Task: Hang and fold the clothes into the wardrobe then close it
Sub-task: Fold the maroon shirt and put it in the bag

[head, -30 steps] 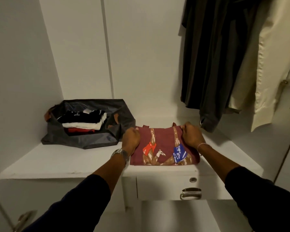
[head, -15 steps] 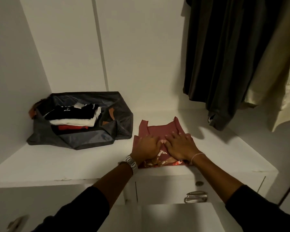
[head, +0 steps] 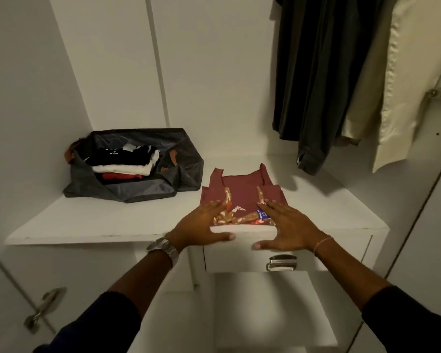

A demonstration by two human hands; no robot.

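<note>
The folded maroon top (head: 242, 193) lies on the white shelf (head: 112, 220) inside the wardrobe, at the front edge, just above the drawer (head: 239, 258). It has a printed picture on the front, and two narrow straps point to the back wall. I judge it as light and soft cloth, with no stiffness, so it will sag and can open again if only one corner is lifted. It is better to take it from both short sides together, with the fingers under the fold, or to push it flat along the shelf, which looks smooth.

The left hand (head: 201, 226) rests on the near left part of the top, fingers straight and a little spread, thumb stretched toward the middle over the shelf edge. The right hand (head: 285, 225) does the same on the near right part, in a mirror pose. Both hands lie flat and grip nothing; they seem to press the cloth smooth. Both forearms reach forward from dark sleeves, with a watch (head: 163, 248) on the left wrist.

To the left on the shelf, near the top but not touching it, stands an open grey bag (head: 138, 189) with folded clothes inside. Dark and cream garments (head: 341, 72) hang at the upper right
</note>
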